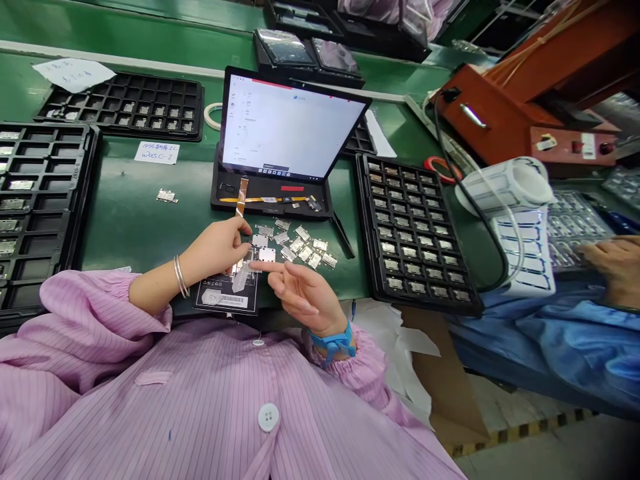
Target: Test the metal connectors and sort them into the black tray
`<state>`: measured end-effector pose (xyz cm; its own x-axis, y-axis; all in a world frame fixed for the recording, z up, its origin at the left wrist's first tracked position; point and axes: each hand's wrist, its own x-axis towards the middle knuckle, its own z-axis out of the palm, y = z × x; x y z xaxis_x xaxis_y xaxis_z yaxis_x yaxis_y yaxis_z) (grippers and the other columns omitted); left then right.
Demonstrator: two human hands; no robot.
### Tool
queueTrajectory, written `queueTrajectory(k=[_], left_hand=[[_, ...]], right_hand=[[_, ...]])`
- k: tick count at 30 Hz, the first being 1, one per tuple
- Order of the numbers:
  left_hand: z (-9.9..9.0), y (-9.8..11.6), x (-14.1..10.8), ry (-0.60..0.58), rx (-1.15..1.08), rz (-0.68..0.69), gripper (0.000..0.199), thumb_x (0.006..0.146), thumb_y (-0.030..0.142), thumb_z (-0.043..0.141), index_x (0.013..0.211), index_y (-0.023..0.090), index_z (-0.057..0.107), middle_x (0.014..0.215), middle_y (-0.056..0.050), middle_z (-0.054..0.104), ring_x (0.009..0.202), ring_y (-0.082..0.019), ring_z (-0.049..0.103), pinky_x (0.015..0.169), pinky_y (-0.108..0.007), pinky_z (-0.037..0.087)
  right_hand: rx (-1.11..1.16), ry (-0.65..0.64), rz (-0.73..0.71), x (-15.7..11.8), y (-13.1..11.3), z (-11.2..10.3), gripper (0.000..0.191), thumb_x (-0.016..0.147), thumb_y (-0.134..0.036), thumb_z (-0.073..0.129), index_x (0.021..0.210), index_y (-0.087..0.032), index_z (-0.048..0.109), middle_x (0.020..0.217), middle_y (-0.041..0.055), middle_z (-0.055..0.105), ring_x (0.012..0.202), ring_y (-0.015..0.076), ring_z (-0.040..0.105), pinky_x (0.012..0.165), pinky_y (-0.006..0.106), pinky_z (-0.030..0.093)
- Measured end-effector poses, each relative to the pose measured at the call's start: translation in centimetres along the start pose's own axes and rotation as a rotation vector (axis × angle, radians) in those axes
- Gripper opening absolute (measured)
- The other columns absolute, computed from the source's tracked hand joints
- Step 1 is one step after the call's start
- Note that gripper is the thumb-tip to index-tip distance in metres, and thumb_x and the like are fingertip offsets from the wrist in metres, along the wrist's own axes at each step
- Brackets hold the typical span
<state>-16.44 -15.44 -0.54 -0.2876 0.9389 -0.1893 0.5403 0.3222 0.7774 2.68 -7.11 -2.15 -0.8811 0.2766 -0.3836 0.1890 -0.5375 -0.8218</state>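
Note:
My left hand (pixel 219 245), with two metal bangles at the wrist, is closed, its fingertips curled down at the lower end of an orange flex cable (pixel 242 195). What lies under those fingertips is hidden. Below it is a black-labelled flat part (pixel 245 303) with a barcode and a strip of clear film (pixel 241 277). My right hand (pixel 303 293), with a blue wrist strap, is open, palm partly up. Its index finger reaches to the film's upper edge. Small silver circuit modules (pixel 305 248) lie scattered just beyond the fingers. The cable runs up to a lit display screen (pixel 293 130) propped in a black holder (pixel 273 207).
Black compartment trays with modules stand at right (pixel 417 233), far left (pixel 43 213) and back left (pixel 125 107). One lone module (pixel 167 195) lies near a handwritten note (pixel 157 153). A co-worker's hand (pixel 615 267), a white label roll (pixel 505 187) and a red machine (pixel 525 120) are at right.

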Motion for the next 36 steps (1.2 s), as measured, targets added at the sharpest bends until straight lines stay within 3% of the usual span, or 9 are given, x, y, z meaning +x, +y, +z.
queueTrajectory(k=[3, 6, 8, 12, 17, 21, 24, 27, 36], left_hand=[[0.0, 0.2, -0.1, 0.003, -0.031, -0.018, 0.015, 0.086, 0.022, 0.055, 0.099, 0.017, 0.055, 0.052, 0.007, 0.056, 0.040, -0.013, 0.056, 0.052, -0.026, 0.043], [0.0, 0.1, -0.2, 0.007, -0.035, -0.006, 0.013, 0.088, 0.024, 0.055, 0.099, 0.017, 0.055, 0.054, 0.007, 0.056, 0.041, -0.013, 0.057, 0.051, -0.026, 0.043], [0.0, 0.0, -0.2, 0.012, -0.021, 0.005, 0.013, 0.088, 0.026, 0.054, 0.098, 0.018, 0.055, 0.055, 0.007, 0.057, 0.041, -0.013, 0.057, 0.052, -0.026, 0.044], [-0.1, -0.2, -0.2, 0.005, -0.023, 0.007, 0.015, 0.090, 0.031, 0.054, 0.098, 0.018, 0.055, 0.055, 0.006, 0.057, 0.040, -0.013, 0.057, 0.053, -0.027, 0.046], [0.3, 0.4, -0.5, 0.069, -0.087, 0.047, 0.026, 0.089, 0.040, 0.057, 0.101, 0.018, 0.061, 0.070, 0.000, 0.066, 0.045, -0.011, 0.055, 0.050, -0.025, 0.043], [0.7, 1.2, -1.0, -0.051, -0.276, 0.122, 0.028, 0.083, 0.039, 0.066, 0.101, 0.018, 0.066, 0.089, -0.003, 0.071, 0.052, -0.010, 0.056, 0.052, -0.024, 0.046], [0.9, 1.6, -1.3, -0.085, -0.356, 0.120, 0.016, 0.084, 0.031, 0.063, 0.089, 0.017, 0.067, 0.080, -0.002, 0.070, 0.057, -0.011, 0.058, 0.053, -0.022, 0.047], [1.0, 1.6, -1.3, -0.095, -0.366, 0.111, 0.012, 0.084, 0.029, 0.062, 0.087, 0.017, 0.066, 0.078, -0.002, 0.069, 0.058, -0.010, 0.060, 0.053, -0.020, 0.047], [0.1, 1.2, -0.9, 0.004, -0.253, 0.073, 0.015, 0.085, 0.031, 0.063, 0.084, 0.016, 0.067, 0.073, -0.003, 0.070, 0.058, -0.013, 0.062, 0.052, -0.023, 0.045]], right_hand=[[-0.316, 0.194, -0.235, -0.1, 0.2, 0.1, 0.043, 0.089, -0.043, 0.051, 0.124, -0.019, 0.058, 0.076, 0.0026, 0.062, 0.046, 0.0083, 0.044, 0.033, 0.018, 0.032], [-0.909, 0.509, -0.621, 0.1, 0.2, 0.0, 0.040, 0.085, -0.030, 0.061, 0.125, -0.023, 0.058, 0.109, 0.0106, 0.065, 0.098, 0.0237, 0.062, 0.074, 0.038, 0.057], [-1.263, 0.526, -0.719, 0.4, 0.2, -0.4, 0.036, 0.084, -0.025, 0.062, 0.120, -0.021, 0.062, 0.136, 0.0138, 0.053, 0.131, 0.0332, 0.044, 0.101, 0.057, 0.044], [-1.511, 0.474, -0.699, 1.2, 0.6, -1.5, 0.023, 0.090, -0.022, 0.056, 0.110, -0.019, 0.066, 0.149, 0.0127, 0.040, 0.144, 0.0356, 0.026, 0.109, 0.063, 0.034], [-1.455, 0.549, -0.810, 0.9, 0.8, -1.4, 0.018, 0.091, -0.024, 0.056, 0.106, -0.019, 0.065, 0.143, 0.0135, 0.048, 0.141, 0.0331, 0.034, 0.109, 0.060, 0.036], [-1.289, 0.554, -0.903, 0.6, 0.9, -0.3, 0.020, 0.090, -0.027, 0.058, 0.109, -0.023, 0.062, 0.140, 0.0105, 0.051, 0.135, 0.0305, 0.043, 0.107, 0.055, 0.039], [-0.965, 0.539, -0.801, 0.9, 1.2, 0.1, 0.021, 0.087, -0.033, 0.062, 0.106, -0.022, 0.060, 0.125, 0.0112, 0.060, 0.098, 0.0230, 0.064, 0.080, 0.042, 0.055], [-0.678, 0.452, -0.576, 1.3, 1.3, -0.1, 0.019, 0.086, -0.039, 0.064, 0.088, -0.021, 0.059, 0.086, 0.0040, 0.066, 0.063, 0.0141, 0.058, 0.057, 0.029, 0.049], [-0.599, 0.426, -0.477, 1.7, 0.8, -1.2, 0.014, 0.086, -0.029, 0.062, 0.076, -0.019, 0.059, 0.067, -0.0012, 0.061, 0.060, 0.0117, 0.055, 0.057, 0.024, 0.041]])
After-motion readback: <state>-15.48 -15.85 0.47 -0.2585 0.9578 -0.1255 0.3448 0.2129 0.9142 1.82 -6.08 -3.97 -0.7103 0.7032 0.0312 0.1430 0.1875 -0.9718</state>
